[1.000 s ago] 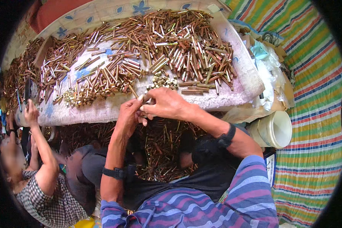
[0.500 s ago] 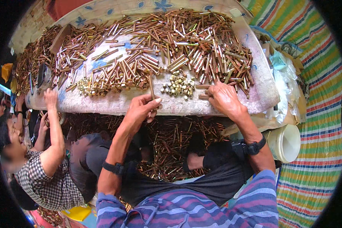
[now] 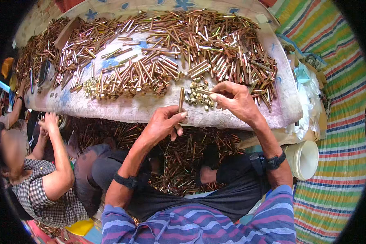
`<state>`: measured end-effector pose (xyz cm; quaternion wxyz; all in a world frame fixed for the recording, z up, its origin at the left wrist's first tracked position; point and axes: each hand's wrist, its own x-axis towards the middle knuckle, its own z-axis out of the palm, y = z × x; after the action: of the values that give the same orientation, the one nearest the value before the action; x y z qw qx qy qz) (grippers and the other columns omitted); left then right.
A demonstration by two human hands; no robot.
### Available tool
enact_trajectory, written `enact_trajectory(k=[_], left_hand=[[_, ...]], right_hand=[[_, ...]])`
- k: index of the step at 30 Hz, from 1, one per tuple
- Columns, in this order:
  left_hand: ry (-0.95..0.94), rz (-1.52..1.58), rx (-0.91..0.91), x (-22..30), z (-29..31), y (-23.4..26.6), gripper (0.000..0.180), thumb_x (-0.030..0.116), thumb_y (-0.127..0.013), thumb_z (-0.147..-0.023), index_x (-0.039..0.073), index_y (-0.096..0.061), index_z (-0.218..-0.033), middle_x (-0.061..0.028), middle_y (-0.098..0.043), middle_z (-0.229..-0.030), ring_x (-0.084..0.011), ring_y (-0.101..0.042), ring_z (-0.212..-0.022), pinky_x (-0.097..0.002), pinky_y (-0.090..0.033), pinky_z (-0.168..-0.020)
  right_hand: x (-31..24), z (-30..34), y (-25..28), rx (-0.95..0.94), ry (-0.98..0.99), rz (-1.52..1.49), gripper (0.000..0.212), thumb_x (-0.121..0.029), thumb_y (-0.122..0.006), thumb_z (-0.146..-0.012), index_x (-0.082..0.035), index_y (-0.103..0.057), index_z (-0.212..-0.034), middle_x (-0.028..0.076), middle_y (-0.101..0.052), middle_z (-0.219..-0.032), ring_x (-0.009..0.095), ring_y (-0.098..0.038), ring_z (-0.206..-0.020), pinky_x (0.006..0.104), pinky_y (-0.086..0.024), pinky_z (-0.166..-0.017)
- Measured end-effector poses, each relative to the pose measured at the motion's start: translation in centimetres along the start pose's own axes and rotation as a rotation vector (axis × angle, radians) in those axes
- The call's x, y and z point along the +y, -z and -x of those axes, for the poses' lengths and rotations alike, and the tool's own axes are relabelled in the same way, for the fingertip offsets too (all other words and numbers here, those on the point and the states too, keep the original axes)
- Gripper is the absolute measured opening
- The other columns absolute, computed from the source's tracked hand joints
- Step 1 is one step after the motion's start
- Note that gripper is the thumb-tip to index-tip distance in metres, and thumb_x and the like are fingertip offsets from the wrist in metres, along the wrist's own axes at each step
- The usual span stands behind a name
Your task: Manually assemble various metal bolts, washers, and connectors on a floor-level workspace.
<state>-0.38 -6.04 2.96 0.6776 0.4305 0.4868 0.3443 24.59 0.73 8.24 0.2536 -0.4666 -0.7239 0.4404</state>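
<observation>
My left hand (image 3: 163, 123) is closed on a slim copper-coloured metal tube (image 3: 181, 100), held upright between thumb and fingers at the near edge of the padded table (image 3: 122, 110). My right hand (image 3: 236, 101) pinches another metal tube (image 3: 205, 92), which points left across a small pile of gold-coloured nuts (image 3: 199, 101). The two tubes are close together but apart. Left of the nuts lies a row of bolts (image 3: 144, 75), heads toward me. Beyond them spreads a wide heap of loose metal tubes (image 3: 227, 44).
More metal pieces (image 3: 179, 162) cover the floor between my legs. A white bucket (image 3: 307, 160) stands at my right, near plastic bags (image 3: 305, 97) and striped sheeting (image 3: 333, 122). At my left sits a co-worker in a checked shirt (image 3: 42, 199), arms raised near the table edge.
My right hand has lifted a tube from the table and brought it left over the nuts. My left hand has shifted slightly right, still holding its tube. The co-worker's hand has lowered.
</observation>
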Motion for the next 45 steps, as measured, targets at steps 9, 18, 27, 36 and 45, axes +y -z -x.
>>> enact_trajectory(k=[9,18,27,36,45], left_hand=[[-0.017,-0.184,0.000,-0.8,0.4,1.1,0.026,0.023,-0.063,-0.098,0.000,-0.066,-0.110,0.0012,-0.054,-0.063,-0.0064,-0.048,-0.049,-0.0244,-0.036,-0.043],[-0.134,-0.428,0.107,-1.7,0.2,1.5,0.025,0.020,-0.065,-0.095,-0.001,-0.068,-0.108,0.0027,-0.053,-0.063,-0.0054,-0.047,-0.053,-0.0252,-0.035,-0.046],[-0.482,-0.661,0.233,-3.0,0.0,1.5,0.022,0.014,-0.068,-0.091,-0.003,-0.070,-0.105,-0.0148,-0.068,-0.076,-0.0160,-0.060,-0.066,-0.0355,-0.050,-0.066],[-0.195,-0.422,0.086,0.4,1.5,-0.7,0.023,0.011,-0.065,-0.094,0.002,-0.069,-0.114,-0.0080,-0.066,-0.068,-0.0099,-0.059,-0.054,-0.0279,-0.049,-0.050],[-0.155,-0.450,0.115,-1.1,1.4,0.3,0.023,0.012,-0.061,-0.096,-0.002,-0.068,-0.113,-0.0036,-0.063,-0.065,-0.0091,-0.058,-0.051,-0.0258,-0.048,-0.047]], right_hand=[[-0.6,-0.8,-1.0,0.078,0.050,-0.160,0.019,-0.015,-0.072,-0.091,-0.002,-0.071,-0.104,-0.003,-0.064,-0.078,0.003,-0.055,-0.067,0.0204,-0.045,-0.058],[-0.8,-0.8,-0.9,0.040,0.079,-0.123,0.017,-0.015,-0.073,-0.089,-0.002,-0.073,-0.100,-0.003,-0.065,-0.078,0.004,-0.057,-0.067,0.0214,-0.046,-0.059],[-0.9,-0.9,-0.1,-0.048,0.025,-0.041,0.018,-0.020,-0.073,-0.090,-0.002,-0.073,-0.091,-0.003,-0.060,-0.062,0.005,-0.054,-0.054,0.0232,-0.042,-0.049],[-0.1,-0.5,-4.1,-0.126,0.046,0.272,0.036,-0.033,-0.068,-0.091,0.002,-0.073,-0.082,0.005,-0.063,-0.063,0.010,-0.056,-0.056,0.0290,-0.044,-0.051],[0.3,-0.5,-1.2,-0.138,-0.086,0.160,0.031,-0.027,-0.060,-0.092,0.001,-0.073,-0.090,0.016,-0.069,-0.073,0.022,-0.068,-0.067,0.0362,-0.054,-0.065]])
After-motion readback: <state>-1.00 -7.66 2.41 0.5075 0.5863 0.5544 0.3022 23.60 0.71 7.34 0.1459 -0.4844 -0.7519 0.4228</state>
